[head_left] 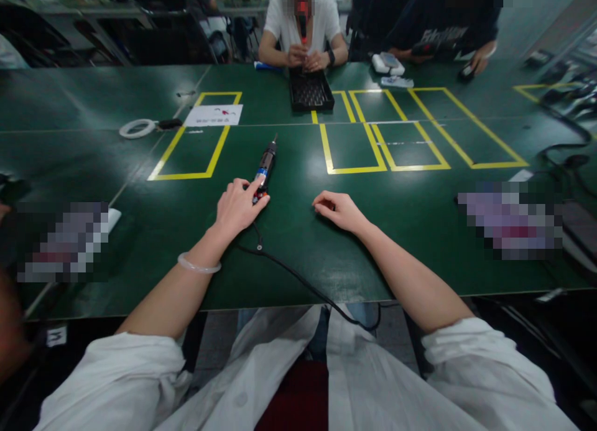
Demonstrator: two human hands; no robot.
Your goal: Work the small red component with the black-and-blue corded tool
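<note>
An electric screwdriver (267,162) lies on the green table (289,244), tip pointing away from me, its black cable (298,278) trailing back over the near edge. My left hand (237,206) rests on the tool's near end, fingers curled loosely over it and the forefinger stretched along it. My right hand (338,211) lies on the table to the right, apart from the tool, fingers curled under with nothing visible in them. A clear bangle (198,266) circles my left wrist.
Yellow tape rectangles (380,148) mark the table. A black tray (310,90) sits before a person in white opposite. A white ring (137,128) and a paper sheet (214,115) lie far left. Another person sits at the far right, with devices (387,63) nearby.
</note>
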